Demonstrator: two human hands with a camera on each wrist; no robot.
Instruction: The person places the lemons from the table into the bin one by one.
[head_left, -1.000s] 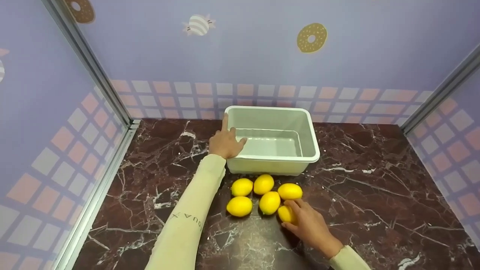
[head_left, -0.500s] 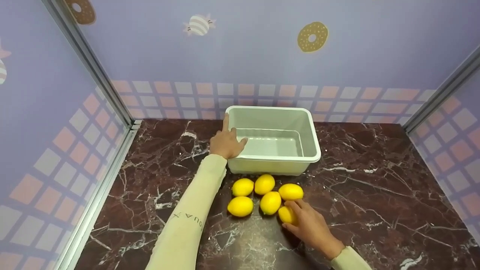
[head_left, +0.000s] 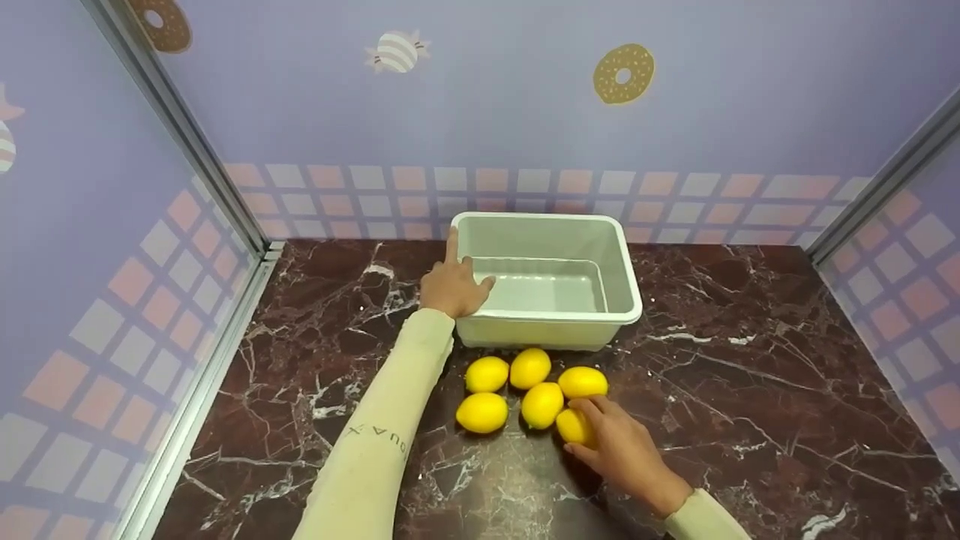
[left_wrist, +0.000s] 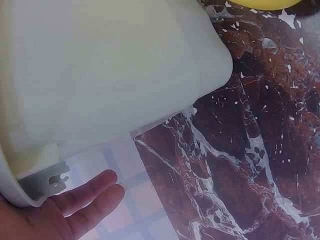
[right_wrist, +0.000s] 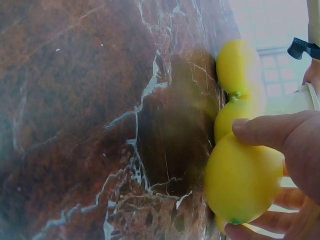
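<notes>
In the head view, my left hand (head_left: 453, 288) rests on the left rim of a white plastic bin (head_left: 551, 316), its index finger lying straight along the edge and the thumb over the inside. The left wrist view shows two straight fingers (left_wrist: 97, 200) outside the bin wall. My right hand (head_left: 622, 452) holds a lemon (right_wrist: 243, 180) between thumb and fingers, low over the table, at the right end of a group of lemons. Near it are one lemon (head_left: 583, 382) just behind and another lemon (head_left: 541, 406) to the left. The bin's visible floor holds nothing.
Further lemons, including one lemon (head_left: 482, 413) at the left, lie in front of the bin on the dark red marbled table (head_left: 720, 420). A patterned purple wall (head_left: 510, 112) stands close behind the bin. Side panels with metal frame strips (head_left: 196, 142) bound the table left and right.
</notes>
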